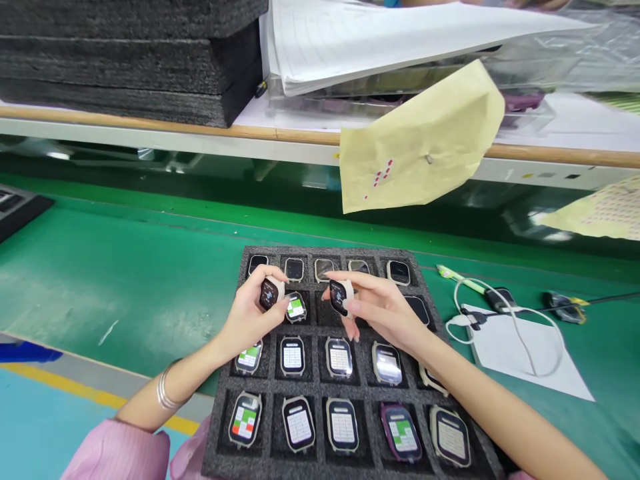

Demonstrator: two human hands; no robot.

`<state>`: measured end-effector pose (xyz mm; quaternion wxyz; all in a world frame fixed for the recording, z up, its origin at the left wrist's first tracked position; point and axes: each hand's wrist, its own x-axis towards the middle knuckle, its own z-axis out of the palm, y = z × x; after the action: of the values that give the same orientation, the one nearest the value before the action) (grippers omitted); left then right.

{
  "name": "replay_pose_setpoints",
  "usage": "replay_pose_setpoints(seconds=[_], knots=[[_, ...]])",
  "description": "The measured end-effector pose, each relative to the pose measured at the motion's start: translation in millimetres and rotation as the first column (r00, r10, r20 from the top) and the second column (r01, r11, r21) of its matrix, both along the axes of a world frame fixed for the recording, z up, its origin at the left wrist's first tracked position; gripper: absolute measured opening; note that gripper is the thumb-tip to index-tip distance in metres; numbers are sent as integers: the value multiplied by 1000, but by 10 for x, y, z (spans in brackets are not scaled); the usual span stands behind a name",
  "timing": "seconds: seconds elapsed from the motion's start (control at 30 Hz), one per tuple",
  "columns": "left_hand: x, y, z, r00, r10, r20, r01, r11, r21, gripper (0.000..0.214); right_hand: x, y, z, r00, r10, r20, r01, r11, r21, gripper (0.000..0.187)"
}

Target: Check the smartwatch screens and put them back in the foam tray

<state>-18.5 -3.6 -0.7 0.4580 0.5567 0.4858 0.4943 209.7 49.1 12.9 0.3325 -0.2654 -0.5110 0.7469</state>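
Observation:
My left hand pinches a smartwatch by its pale case, with the dark screen tilted to the side. Another smartwatch, its screen faintly lit, is gripped between the thumb and fingers of my right hand. Both are held over a black foam tray divided into square pockets. Several smartwatch bodies without straps lie face up in the pockets. The front rows have lit screens, such as a purple-cased watch; the back row is dark, including a watch at the right corner.
Right of the tray, a white cable lies over a white box, near a green pen and a small black device. Above runs a shelf with black foam blocks, papers and a hanging yellow sheet.

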Motion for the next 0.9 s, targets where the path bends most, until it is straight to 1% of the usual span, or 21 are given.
replay_pose_setpoints(seconds=[0.13,0.3,0.57,0.8,0.9], knots=[[-12,0,2,999,-23,-36,23,1000,0,23,1,-7,-2,999,40,1,-40,999,-11,36],[15,7,-17,995,-93,-45,91,995,-33,27,-8,-5,3,999,39,4,-39,999,-24,38],[-5,6,-12,992,-86,-97,86,996,-6,25,-6,15,-10,999,41,5,-41,998,-37,34],[2,-8,13,998,-63,-19,63,998,10,25,-10,6,18,1000,28,9,-28,999,-29,36],[-7,5,9,995,-53,-86,54,999,3,27,-13,22,4,999,47,24,-46,997,-64,37]])
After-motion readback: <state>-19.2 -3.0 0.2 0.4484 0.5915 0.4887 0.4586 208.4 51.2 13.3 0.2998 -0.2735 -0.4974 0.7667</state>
